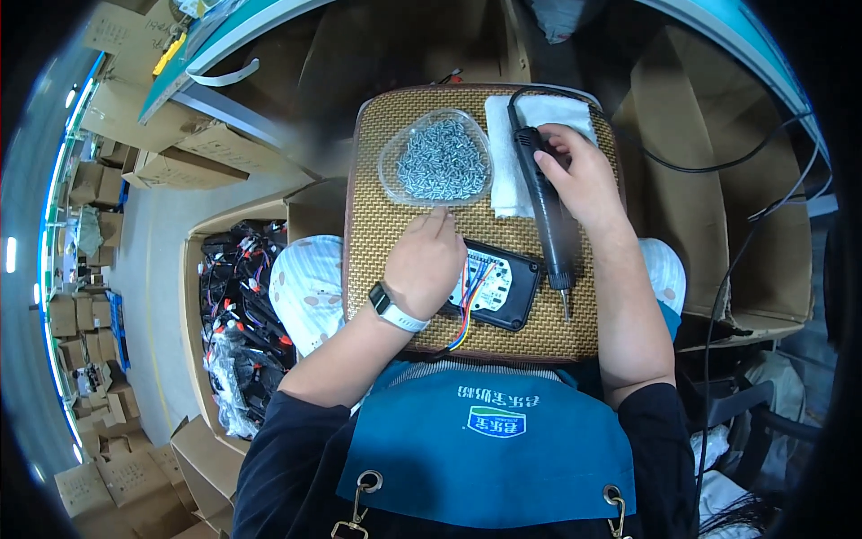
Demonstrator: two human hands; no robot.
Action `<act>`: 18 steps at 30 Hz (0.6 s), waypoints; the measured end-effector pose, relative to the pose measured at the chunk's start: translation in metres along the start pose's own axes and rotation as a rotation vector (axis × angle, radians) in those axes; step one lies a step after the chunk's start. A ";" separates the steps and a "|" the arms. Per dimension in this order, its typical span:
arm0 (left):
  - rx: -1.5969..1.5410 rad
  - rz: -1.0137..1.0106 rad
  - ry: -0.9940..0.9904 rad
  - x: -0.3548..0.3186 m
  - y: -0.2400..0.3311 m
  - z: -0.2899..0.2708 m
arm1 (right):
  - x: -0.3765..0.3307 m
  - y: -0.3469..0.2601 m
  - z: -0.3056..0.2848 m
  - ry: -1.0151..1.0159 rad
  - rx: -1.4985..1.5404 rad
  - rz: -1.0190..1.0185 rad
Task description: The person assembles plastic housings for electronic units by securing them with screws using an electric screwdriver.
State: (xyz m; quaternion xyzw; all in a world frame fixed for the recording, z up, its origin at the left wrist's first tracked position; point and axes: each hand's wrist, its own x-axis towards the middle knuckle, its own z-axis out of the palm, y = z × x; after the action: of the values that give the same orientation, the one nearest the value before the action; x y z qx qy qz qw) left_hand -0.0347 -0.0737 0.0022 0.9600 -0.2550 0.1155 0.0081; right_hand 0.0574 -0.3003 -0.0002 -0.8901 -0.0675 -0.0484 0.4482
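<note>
- Right hand [582, 175], right of centre in the upper half of the frame: closed on the upper end of a black electric screwdriver [550, 220], thumb and fingers wrapped about its body.
- Screwdriver: points down the frame, its bit over the woven tabletop [371, 242]; whether it rests there or is lifted cannot be determined. A black cord [678, 164] runs from its upper end towards the right edge.
- Left hand [426, 259], at frame centre: back upward, fingers bent and drawn together, fingertips at the lower rim of a clear container [386, 184]. Whether anything is pinched cannot be told; the fingertips' undersides are hidden.
- Container: upper centre, filled with small silver screws [440, 162].
- Black casing [512, 319], just below centre: lies between the left hand and the screwdriver, its left part hidden by that hand. A white circuit board [494, 284] is visible inside, with coloured wires [465, 314] leading towards the lower left.
- White cloth [505, 184]: upper centre-right, beside the container and partly under the screwdriver.
</note>
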 end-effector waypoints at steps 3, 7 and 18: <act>-0.238 -0.115 0.024 -0.008 -0.012 0.000 | 0.000 0.006 -0.001 -0.017 0.047 0.006; -0.351 -0.199 -0.057 -0.013 -0.035 -0.008 | 0.003 0.010 -0.004 -0.061 0.089 0.020; -0.239 0.115 -0.179 -0.004 -0.077 -0.012 | 0.004 0.015 -0.003 -0.047 0.150 0.021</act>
State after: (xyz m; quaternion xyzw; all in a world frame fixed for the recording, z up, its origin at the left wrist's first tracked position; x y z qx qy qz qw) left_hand -0.0025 -0.0039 0.0161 0.9424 -0.3212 -0.0012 0.0930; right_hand 0.0639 -0.3111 -0.0100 -0.8557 -0.0720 -0.0173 0.5122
